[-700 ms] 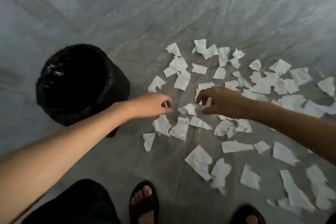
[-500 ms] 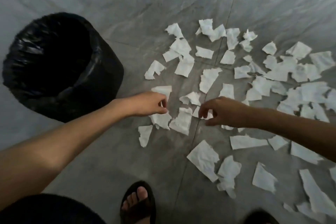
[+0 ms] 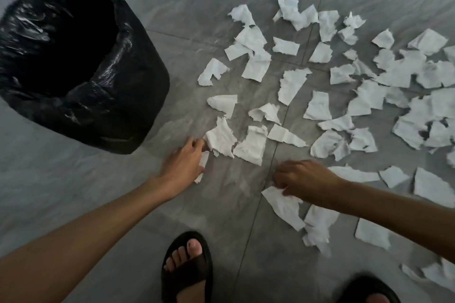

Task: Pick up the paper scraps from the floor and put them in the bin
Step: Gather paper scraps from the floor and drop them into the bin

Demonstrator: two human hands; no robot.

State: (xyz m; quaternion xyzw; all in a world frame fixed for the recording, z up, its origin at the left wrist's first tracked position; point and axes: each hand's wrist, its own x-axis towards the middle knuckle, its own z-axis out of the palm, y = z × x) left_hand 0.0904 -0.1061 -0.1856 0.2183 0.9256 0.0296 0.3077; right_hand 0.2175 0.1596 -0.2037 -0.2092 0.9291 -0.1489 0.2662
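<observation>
Several torn white paper scraps (image 3: 293,86) lie scattered over the grey tiled floor, from the middle to the right edge. A bin lined with a black bag (image 3: 133,103) stands open at the upper left. My left hand (image 3: 183,162) is down at the floor just right of the bin, with fingers and thumb closed around a narrow scrap (image 3: 203,158); its fingertips touch a larger scrap (image 3: 220,138). My right hand (image 3: 305,177) is curled low over the floor, thumb and fingers pinching the top corner of a long scrap (image 3: 285,206).
My feet in dark sandals stand at the bottom, one in the middle (image 3: 187,268) and one at the right (image 3: 364,290). More scraps (image 3: 317,226) lie close to the right foot. Bare floor (image 3: 73,192) stretches below the bin.
The view has dropped closer to the floor. Both hands have moved toward me: the left onto the narrow scrap, the right onto the long scrap near my feet.
</observation>
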